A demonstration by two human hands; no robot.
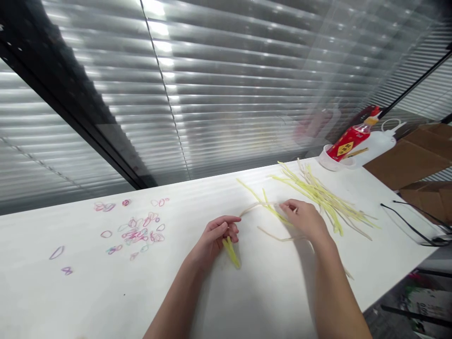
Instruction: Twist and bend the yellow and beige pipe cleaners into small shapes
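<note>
The left hand (215,238) is closed on a short bundle (231,252) of yellow-green strips. Its fingertips pinch the top end, and the lower end rests on the white worktop (247,301). The bundle lies well to the left of the pile (325,197) of the same strips, nearer the person.

The right hand (305,219) lies palm down at the pile's left edge, fingers bent onto a few loose strands (268,207) that trail out from the pile. Whether it grips any of them cannot be told. One pale strand (271,235) curves between the two hands.

Far left of the pile, small pink and purple bands (141,231) lie scattered on the worktop. Behind the pile, a red bottle (348,141) leans in a white cup (328,162), with a clear bottle (379,141) just beside it. Right of the pile lie brown cardboard (409,160) and a thin black frame (413,223). Blinds (226,84) close off the back.
</note>
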